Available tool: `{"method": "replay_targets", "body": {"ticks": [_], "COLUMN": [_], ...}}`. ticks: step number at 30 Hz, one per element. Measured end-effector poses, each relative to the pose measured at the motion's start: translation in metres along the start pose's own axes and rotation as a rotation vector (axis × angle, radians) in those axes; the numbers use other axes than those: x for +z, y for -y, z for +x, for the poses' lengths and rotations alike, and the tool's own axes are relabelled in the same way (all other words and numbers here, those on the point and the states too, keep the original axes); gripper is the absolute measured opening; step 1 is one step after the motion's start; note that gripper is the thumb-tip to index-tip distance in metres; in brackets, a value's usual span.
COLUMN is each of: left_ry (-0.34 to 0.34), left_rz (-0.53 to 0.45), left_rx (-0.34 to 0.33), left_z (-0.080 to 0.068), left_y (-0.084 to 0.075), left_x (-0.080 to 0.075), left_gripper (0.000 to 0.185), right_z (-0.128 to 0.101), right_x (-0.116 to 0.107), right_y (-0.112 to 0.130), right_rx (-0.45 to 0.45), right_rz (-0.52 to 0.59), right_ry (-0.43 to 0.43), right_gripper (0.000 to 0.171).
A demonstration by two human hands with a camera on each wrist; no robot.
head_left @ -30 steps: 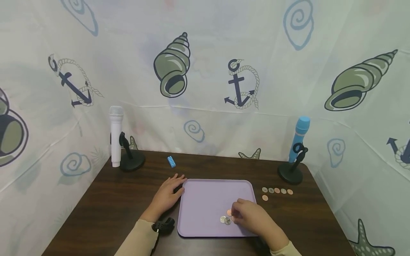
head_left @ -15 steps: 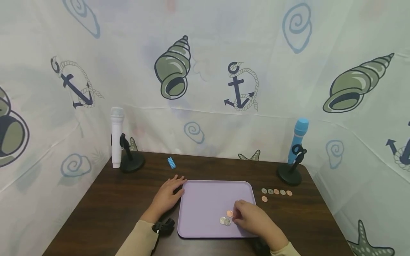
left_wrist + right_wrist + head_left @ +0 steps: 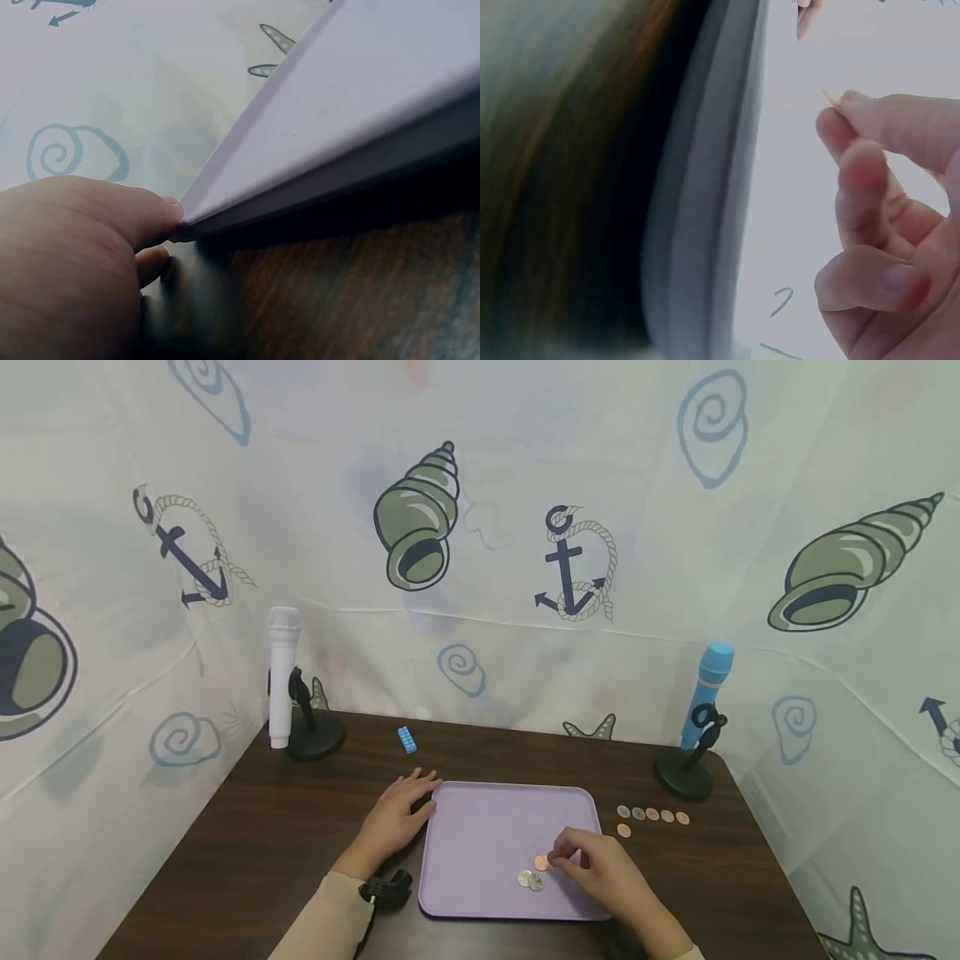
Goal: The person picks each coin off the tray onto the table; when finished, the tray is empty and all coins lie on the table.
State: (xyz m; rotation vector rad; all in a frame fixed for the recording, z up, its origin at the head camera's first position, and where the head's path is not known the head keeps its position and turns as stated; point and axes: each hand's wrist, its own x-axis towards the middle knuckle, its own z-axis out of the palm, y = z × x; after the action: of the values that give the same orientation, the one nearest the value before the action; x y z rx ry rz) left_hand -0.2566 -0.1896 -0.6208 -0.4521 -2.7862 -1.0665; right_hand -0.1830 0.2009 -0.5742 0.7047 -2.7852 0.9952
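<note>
My right hand (image 3: pixel 592 864) is over the right part of the lilac tray (image 3: pixel 480 827). Thumb and index finger pinch a coin (image 3: pixel 829 97), seen as a thin edge in the right wrist view. Just left of those fingertips, a copper-coloured coin (image 3: pixel 541 862) shows on the tray. Below it, two silver coins (image 3: pixel 526 878) lie overlapping. My left hand (image 3: pixel 397 814) rests at the tray's far left corner with fingers extended. In the left wrist view, a digit of the left hand (image 3: pixel 97 240) touches the tray corner.
Right of the tray, several copper and silver coins (image 3: pixel 652 814) form a row, with one copper coin (image 3: pixel 624 831) in front. Behind stand a white microphone (image 3: pixel 282 677) and a blue microphone (image 3: pixel 705 693) on black stands. A blue toy brick (image 3: pixel 407 740) lies at the back.
The right hand has lifted slightly from the tray with a coin pinched; a copper coin that was partly under its fingers no longer shows there. The left hand stays at the corner.
</note>
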Motion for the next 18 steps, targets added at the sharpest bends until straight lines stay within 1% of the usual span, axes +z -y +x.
{"method": "replay_targets", "body": {"ticks": [3, 6, 11, 14, 16, 18], "left_ry": [0.005, 0.012, -0.014, -0.009, -0.009, -0.014], "left_rz": [-0.001, -0.007, -0.009, -0.002, 0.003, 0.002], "left_rx": [-0.003, -0.010, 0.006, 0.006, 0.007, 0.009], "left_z": [0.000, -0.001, -0.001, 0.000, 0.000, 0.001], "left_y": [-0.001, -0.003, -0.002, -0.001, -0.001, -0.001], "left_x": [-0.001, 0.000, 0.001, 0.002, 0.001, 0.000], "left_gripper": [0.047, 0.047, 0.046, 0.046, 0.046, 0.046], "right_z": [-0.001, -0.004, -0.011, -0.018, -0.023, -0.027], "right_x": [-0.004, -0.011, -0.027, -0.040, -0.048, -0.055], "right_y": [-0.007, -0.018, -0.049, -0.070, -0.083, -0.093], "right_rx": [0.062, 0.154, 0.242, 0.288, 0.345, 0.409], "right_rz": [0.027, 0.079, 0.171, 0.191, 0.230, 0.283], "right_ry": [-0.058, -0.135, -0.284, -0.374, -0.420, -0.453], "right_gripper": [0.022, 0.021, 0.015, 0.009, 0.012, 0.019]}}
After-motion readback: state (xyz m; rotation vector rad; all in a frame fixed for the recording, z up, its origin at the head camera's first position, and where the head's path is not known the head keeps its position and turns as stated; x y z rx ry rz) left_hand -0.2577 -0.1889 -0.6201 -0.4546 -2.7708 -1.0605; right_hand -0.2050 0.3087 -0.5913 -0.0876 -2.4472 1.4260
